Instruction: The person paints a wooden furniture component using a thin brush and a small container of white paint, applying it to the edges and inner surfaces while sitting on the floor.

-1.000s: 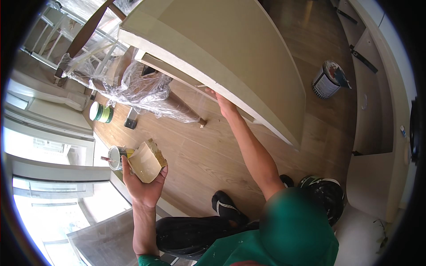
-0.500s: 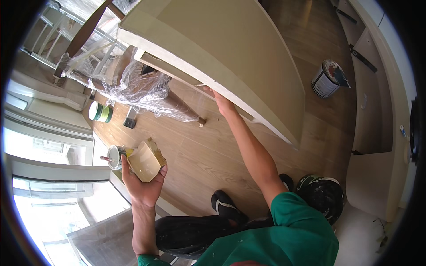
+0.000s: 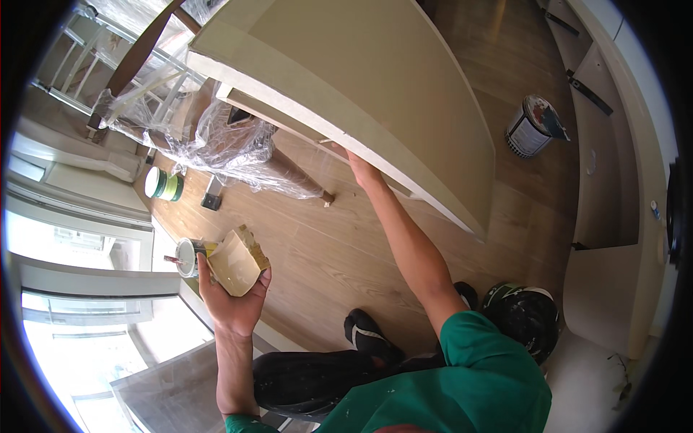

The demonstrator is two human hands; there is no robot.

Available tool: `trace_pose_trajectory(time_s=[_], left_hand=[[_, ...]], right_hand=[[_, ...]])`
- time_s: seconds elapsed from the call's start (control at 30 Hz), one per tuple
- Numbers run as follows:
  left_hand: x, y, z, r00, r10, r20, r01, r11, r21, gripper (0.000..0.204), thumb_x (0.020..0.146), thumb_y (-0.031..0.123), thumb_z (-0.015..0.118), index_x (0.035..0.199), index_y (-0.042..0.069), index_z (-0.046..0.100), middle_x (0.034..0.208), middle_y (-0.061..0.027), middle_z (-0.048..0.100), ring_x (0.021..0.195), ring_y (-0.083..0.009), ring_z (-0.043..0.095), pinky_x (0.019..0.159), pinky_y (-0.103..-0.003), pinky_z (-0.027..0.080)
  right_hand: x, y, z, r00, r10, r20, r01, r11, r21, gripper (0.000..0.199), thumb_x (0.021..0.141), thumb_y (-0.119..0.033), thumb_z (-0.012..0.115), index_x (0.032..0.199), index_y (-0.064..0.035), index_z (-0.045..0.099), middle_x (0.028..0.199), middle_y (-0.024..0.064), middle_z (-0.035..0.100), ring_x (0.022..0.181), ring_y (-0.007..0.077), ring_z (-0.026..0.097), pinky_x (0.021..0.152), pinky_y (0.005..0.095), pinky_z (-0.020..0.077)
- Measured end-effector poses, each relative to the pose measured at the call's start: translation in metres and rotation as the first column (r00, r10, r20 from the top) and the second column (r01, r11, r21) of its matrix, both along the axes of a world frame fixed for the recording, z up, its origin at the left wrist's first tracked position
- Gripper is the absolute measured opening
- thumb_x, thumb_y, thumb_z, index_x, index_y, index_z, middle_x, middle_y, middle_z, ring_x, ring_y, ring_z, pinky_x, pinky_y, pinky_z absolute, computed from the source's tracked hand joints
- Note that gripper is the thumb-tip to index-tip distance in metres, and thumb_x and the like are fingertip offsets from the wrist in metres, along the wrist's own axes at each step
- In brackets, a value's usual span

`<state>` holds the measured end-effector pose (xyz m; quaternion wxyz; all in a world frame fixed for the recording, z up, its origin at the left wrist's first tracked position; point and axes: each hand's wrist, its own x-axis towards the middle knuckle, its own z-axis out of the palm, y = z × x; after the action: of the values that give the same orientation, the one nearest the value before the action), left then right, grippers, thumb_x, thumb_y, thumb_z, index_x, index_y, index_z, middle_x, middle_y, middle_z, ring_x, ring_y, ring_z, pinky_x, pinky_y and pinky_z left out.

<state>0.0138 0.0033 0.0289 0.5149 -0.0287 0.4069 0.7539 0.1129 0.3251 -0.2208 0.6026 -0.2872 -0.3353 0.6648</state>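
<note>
Evidently cupped a ragged-edged beige carton [image 3: 239, 261] in the half-curled left hand [image 3: 234, 313], eight o'clock, likely to hold its hollow upturned. Held the right hand [image 3: 363, 169] partly behind the beige panel [image 3: 361, 94], twelve o'clock, beside a thin pale stick [image 3: 326, 141]; could not tell grip there.

Daylight floods from the windows [image 3: 86, 361] at left, their panes blown to white. Plastic wrap [image 3: 231, 155] glints; the floor [image 3: 310, 238] dims toward the right. Fisheye edges curve into black. Shade perhaps obscures the right hand [image 3: 364, 172].
</note>
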Motion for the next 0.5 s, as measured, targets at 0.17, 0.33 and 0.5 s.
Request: trace_pose_trajectory(time_s=[0.17,0.33,0.5], left_hand=[[0.0022,-0.0004,0.0013,1.000,-0.013,-0.009,0.013,1.000,0.010,0.061,0.106,0.059,0.042,0.144,0.012,0.050,0.137,-0.0119,0.060,0.121,-0.0294,0.059,0.098,-0.049,0.048],[0.0019,0.0002,0.0010,1.000,-0.029,0.000,0.029,0.999,0.024,0.061,0.106,0.059,0.042,0.143,0.011,0.051,0.137,-0.0124,0.060,0.121,-0.0295,0.059,0.098,-0.049,0.049],[0.0009,-0.0001,-0.0001,1.000,-0.009,-0.009,0.010,1.000,0.013,0.061,0.106,0.059,0.042,0.143,0.011,0.051,0.137,-0.0126,0.060,0.121,-0.0295,0.060,0.098,-0.049,0.049]], right_hand=[[0.0042,0.0007,-0.0028,1.000,-0.009,0.004,0.009,1.000,-0.006,0.015,0.103,-0.019,0.066,0.112,-0.0073,0.068,0.098,0.0005,0.068,0.089,0.0110,0.063,0.079,0.0283,0.0473],[0.0009,0.0010,-0.0016,1.000,-0.014,0.002,0.014,1.000,-0.005,0.015,0.103,-0.019,0.066,0.111,-0.0070,0.068,0.097,0.0006,0.067,0.088,0.0109,0.062,0.078,0.0283,0.0469],[0.0042,0.0013,-0.0049,1.000,-0.016,0.004,0.016,1.000,-0.007,0.015,0.103,-0.019,0.066,0.111,-0.0066,0.068,0.097,0.0007,0.067,0.088,0.0108,0.062,0.078,0.0284,0.0465]])
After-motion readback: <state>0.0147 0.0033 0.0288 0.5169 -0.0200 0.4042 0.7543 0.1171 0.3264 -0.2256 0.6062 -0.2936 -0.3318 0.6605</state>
